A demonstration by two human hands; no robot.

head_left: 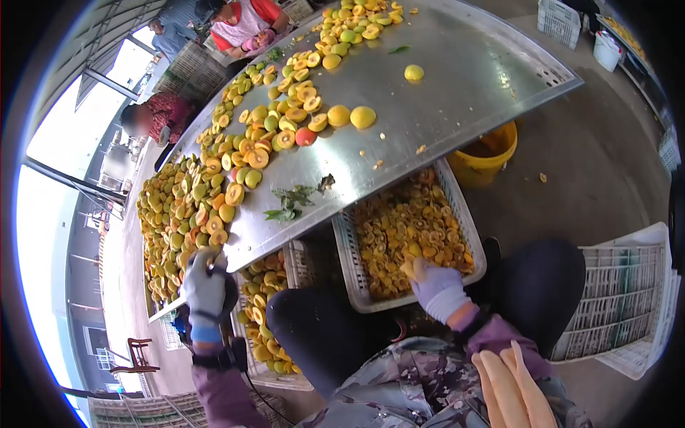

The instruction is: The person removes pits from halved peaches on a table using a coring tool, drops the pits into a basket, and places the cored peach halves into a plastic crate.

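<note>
My left hand, in a light glove, is at the near edge of the metal table, beside the large pile of yellow-green fruit. Its fingers are curled; what they hold, if anything, is too small to make out. My right hand, in a pale glove, is over the near part of a grey crate filled with cut fruit pieces. The fingers and thumb are pinched around a small yellowish fruit piece. Another crate with fruit stands between my left hand and my knee.
A yellow bucket stands under the table's right side. Stacked crates are at the right. Green leaves lie on the table. Several people are across and left of the table. A chair stands at lower left.
</note>
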